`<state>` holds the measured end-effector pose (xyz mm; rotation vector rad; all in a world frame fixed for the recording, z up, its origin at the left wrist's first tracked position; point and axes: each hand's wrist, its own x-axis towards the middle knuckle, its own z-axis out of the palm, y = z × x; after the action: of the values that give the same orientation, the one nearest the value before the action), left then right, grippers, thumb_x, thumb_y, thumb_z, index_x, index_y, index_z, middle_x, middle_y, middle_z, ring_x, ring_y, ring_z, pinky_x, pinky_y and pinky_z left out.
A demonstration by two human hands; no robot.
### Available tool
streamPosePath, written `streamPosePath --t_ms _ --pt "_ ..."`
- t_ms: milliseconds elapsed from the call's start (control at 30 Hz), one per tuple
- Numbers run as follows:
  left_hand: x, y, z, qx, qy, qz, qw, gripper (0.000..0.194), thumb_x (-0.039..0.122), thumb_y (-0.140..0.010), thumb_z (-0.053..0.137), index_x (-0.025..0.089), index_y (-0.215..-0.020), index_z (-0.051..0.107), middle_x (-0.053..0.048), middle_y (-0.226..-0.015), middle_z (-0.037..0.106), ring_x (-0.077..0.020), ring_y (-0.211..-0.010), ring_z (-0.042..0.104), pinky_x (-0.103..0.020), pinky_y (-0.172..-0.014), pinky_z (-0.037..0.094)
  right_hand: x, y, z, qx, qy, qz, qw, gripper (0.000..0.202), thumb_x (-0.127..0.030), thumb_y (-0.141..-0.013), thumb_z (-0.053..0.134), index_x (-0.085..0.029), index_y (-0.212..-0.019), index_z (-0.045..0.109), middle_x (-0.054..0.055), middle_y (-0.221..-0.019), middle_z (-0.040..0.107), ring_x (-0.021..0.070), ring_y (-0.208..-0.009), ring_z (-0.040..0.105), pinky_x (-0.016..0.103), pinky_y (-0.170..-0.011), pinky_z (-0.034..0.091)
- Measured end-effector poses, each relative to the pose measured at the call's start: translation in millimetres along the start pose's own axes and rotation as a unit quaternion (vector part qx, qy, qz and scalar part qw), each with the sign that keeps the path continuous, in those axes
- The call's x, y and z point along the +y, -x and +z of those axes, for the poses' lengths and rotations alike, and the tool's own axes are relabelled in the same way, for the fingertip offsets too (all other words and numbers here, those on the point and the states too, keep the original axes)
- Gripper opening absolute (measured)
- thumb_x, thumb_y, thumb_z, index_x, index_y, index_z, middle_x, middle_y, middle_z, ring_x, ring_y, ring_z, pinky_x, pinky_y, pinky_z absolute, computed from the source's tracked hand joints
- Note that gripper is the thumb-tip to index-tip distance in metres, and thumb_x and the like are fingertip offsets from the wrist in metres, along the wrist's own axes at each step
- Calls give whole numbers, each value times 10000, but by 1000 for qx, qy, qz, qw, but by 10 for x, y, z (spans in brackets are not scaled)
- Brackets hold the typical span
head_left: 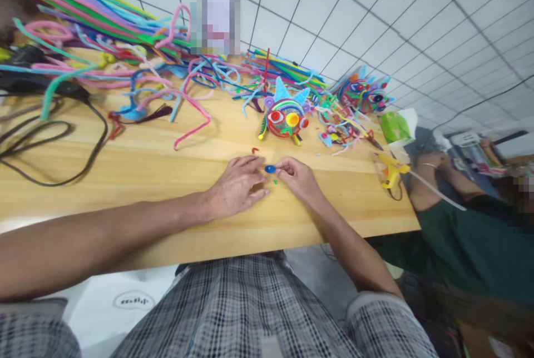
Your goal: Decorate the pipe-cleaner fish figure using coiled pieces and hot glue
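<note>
My right hand [297, 175] pinches the right edge of a small blue disc [270, 169], which looks like a tight coil of pipe cleaner. Palm down on the wooden table, my left hand [240, 187] has its fingers spread, with the fingertips close to the disc's left side. Whether they touch it is hard to tell. A short green piece [275, 182] lies between the hands, and a bent red piece [255, 150] rests just beyond my left fingers. Farther back stands a round pipe-cleaner face [287, 116] with light-blue ears and red and yellow discs.
Pipe cleaners in many colours [125, 30] are heaped along the tiled wall. A black cord [89, 163] loops at the left. On the right are a yellow glue gun [392, 170], a green packet [394, 127] and more finished faces [362, 91]. Another person's arm [440, 183] is at far right.
</note>
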<state>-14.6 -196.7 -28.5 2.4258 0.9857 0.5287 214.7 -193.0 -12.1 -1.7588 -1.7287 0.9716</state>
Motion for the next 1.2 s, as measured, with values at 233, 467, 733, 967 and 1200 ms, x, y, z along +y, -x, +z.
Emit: streamPosePath --t_ms 233,467,733,967,1200 --pt "-13 -9 29 11 14 1 1000 283 335 -1006 692 206 -1217 830 -163 -1591 619 -394 -1489 549 -617 -1227 440 -55 60 22 13 40 -16 999 124 -327 -915 623 -239 -888 706 -8 -824 758 183 -801 700 323 -788 511" --pt "-105 -45 76 78 57 17 995 214 245 -1019 624 186 -1026 830 -147 -1456 725 -341 -1383 643 -556 -1176 475 74 96 33 3 65 -89 994 356 -281 -820 766 -229 -1161 678 15 -966 746 168 -766 665 334 -782 552" --pt "-157 -72 53 93 55 -17 994 145 215 -986 656 191 -1029 792 -113 -1328 780 -338 -1253 660 -529 -1077 474 156 51 11 -27 131 -214 968 277 -168 -901 737 -255 -1164 725 50 -1071 723 211 -979 693 348 -868 571" --pt "-158 -81 40 85 55 -29 994 193 280 -1025 626 190 -1085 786 -124 -1304 770 -350 -1265 635 -536 -1085 447 179 37 29 -5 157 -264 952 168 -209 -943 746 -223 -1104 702 59 -1046 725 208 -903 692 347 -816 570" --pt "-129 -125 -31 82 313 -70 944 196 351 -1012 592 190 -1047 698 -56 -1001 777 -207 -922 709 -348 -850 527 48 110 31 53 193 -337 920 180 -296 -1001 713 -244 -1168 667 67 -1031 747 225 -873 706 373 -795 577"
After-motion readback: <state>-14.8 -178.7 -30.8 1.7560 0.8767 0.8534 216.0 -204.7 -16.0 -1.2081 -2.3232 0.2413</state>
